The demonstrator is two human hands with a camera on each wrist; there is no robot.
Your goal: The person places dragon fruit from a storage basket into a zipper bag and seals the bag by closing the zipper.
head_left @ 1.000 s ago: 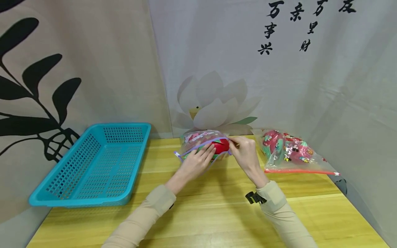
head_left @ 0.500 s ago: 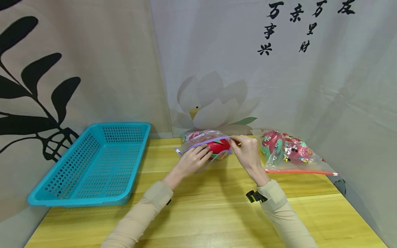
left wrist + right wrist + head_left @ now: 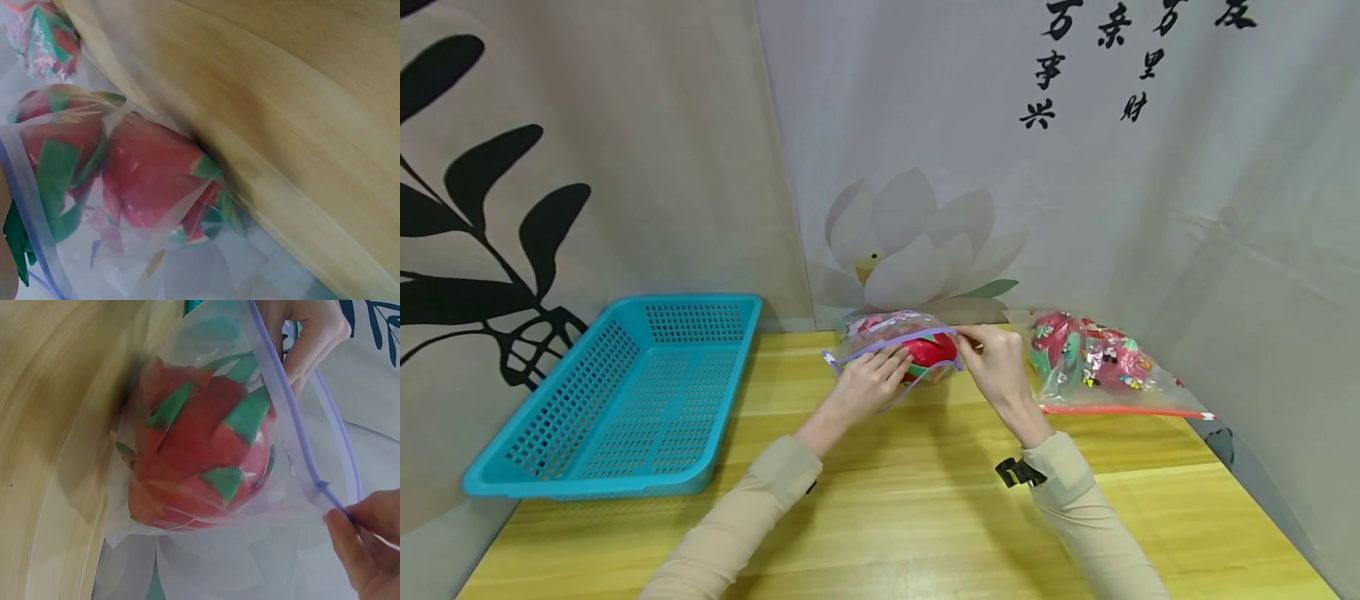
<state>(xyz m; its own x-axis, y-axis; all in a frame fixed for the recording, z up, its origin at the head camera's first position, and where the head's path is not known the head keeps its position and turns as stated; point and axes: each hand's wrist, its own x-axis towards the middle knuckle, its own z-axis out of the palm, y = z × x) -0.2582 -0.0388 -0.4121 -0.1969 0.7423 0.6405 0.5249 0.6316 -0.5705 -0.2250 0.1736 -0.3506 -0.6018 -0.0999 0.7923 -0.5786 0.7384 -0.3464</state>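
Fruit [image 3: 932, 348] less covered, left hand [image 3: 871, 382] slightly withdrawn, loosely outstretched, right hand [image 3: 997, 363] still pinching bag [image 3: 878, 327]

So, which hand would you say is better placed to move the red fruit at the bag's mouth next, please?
Probably the left hand: it reaches into the open bag, by the red fruit, while the right hand is busy pinching the purple edge.

Beige sleeves [image 3: 733, 520]; black wrist fitting [image 3: 1020, 472]
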